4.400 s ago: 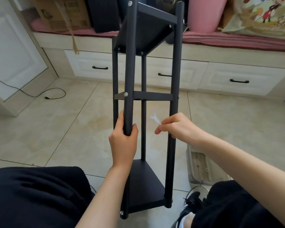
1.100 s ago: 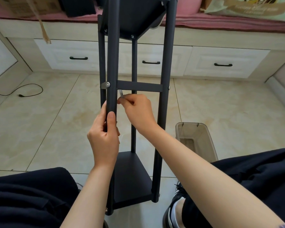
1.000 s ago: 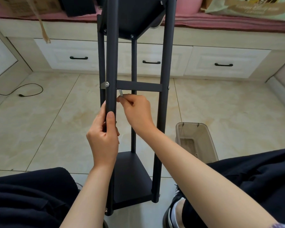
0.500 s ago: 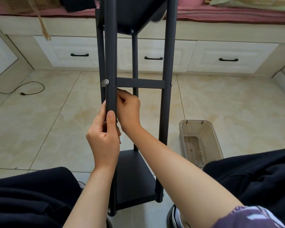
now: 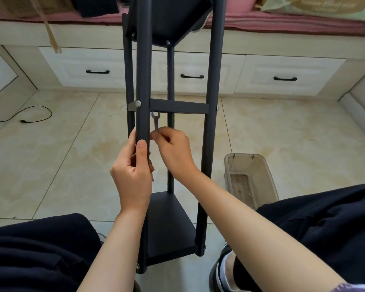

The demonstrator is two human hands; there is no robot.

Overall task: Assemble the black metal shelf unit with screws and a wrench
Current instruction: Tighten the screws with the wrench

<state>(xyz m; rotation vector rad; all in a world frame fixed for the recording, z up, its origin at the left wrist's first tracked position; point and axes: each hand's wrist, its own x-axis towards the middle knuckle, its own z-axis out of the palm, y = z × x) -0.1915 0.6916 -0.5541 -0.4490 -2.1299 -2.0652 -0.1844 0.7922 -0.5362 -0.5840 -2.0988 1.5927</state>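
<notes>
I'm gripping the shelf's (image 5: 213, 81) near-left post with my left hand (image 5: 133, 175) while my right hand (image 5: 174, 149) is pinching the wrench (image 5: 155, 121) under the crossbar (image 5: 178, 106).

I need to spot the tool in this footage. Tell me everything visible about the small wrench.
The wrench is a small, thin, flat open-ended spanner, grey metal by its look. It stands nearly upright, its forked head up, just under the left end of the black crossbar, beside the front left post. The right hand pinches its lower end.

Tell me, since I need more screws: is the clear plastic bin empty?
Nearly empty: the clear plastic bin shows bare bottom, only one small ring-like piece visible.
</notes>
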